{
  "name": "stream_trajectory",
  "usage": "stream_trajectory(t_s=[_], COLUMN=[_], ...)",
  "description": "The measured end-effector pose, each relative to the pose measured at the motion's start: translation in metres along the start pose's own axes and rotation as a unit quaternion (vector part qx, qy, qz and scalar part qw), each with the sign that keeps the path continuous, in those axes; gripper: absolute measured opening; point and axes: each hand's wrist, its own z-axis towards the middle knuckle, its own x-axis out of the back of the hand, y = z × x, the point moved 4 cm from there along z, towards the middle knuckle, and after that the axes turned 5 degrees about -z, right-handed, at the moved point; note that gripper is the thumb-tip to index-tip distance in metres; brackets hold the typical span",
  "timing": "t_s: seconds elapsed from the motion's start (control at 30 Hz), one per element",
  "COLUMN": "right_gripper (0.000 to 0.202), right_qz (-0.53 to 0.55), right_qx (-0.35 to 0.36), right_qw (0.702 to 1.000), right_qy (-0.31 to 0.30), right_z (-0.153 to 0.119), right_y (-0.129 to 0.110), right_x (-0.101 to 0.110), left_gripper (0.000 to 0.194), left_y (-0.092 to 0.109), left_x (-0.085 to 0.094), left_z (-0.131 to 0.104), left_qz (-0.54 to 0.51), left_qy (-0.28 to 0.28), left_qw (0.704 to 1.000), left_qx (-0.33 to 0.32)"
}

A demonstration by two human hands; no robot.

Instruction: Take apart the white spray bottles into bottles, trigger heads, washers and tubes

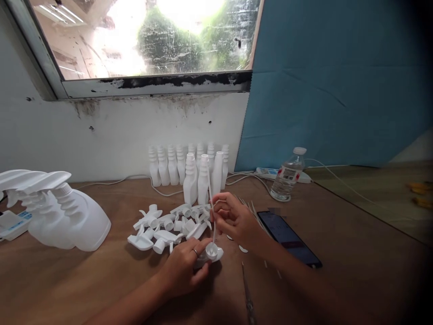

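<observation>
My left hand [184,264] is closed around a white trigger spray head [216,255], its round collar turned up toward me. Between the fingertips of my right hand [237,221] is a thin white dip tube [214,228], held nearly upright. The tube's lower end is at the collar's opening; whether it is seated inside I cannot tell. Just beyond my left hand lies a heap of loose white spray heads [165,236]. More thin tubes [252,208] lie partly hidden behind my right hand.
White bottles without heads [190,180] stand by the wall. Bottles with spray heads fitted [88,221] stand at left. A phone [287,239], a water bottle [289,176], cables and a power strip [267,173] are on the right. A slim metal tool [248,295] lies near the front.
</observation>
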Motion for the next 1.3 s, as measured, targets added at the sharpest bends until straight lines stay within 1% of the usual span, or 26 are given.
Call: stream_trajectory(t_s=[0.3,0.53,0.73,0.9,1.0,1.13,1.3], right_gripper=[0.031,0.032,0.029,0.021,0.021,0.025,0.027], right_qz=[-0.02,-0.03,-0.031,-0.066,-0.065,-0.054,-0.07], right_qx=[-0.012,-0.006,0.009,0.04,0.043,0.027,0.029], right_qw=[1.0,0.999,0.999,0.996,0.996,0.998,0.997], right_qy=[-0.011,-0.019,-0.028,-0.047,-0.044,-0.028,-0.026], right_z=[0.0,-0.001,-0.003,-0.006,-0.006,-0.006,-0.005], right_y=[0.01,0.01,0.006,0.003,0.002,0.003,0.006], right_x=[-0.002,-0.003,-0.008,-0.014,-0.012,-0.007,-0.005], left_gripper=[0.045,0.044,0.045,0.041,0.042,0.045,0.045], left_y=[0.001,0.002,0.0,0.001,0.002,0.001,-0.001], left_x=[0.001,0.001,0.0,0.001,0.001,0.0,-0.001], left_z=[0.0,0.001,0.001,0.001,0.001,0.001,0.001], left_qz=[0.002,0.004,0.012,0.004,0.006,0.012,0.016], left_qy=[0.005,0.005,0.007,0.007,0.012,0.007,0.003], left_qw=[1.0,1.0,1.0,1.0,1.0,1.0,1.0], left_qx=[-0.01,-0.014,-0.014,-0.013,-0.018,-0.019,-0.016])
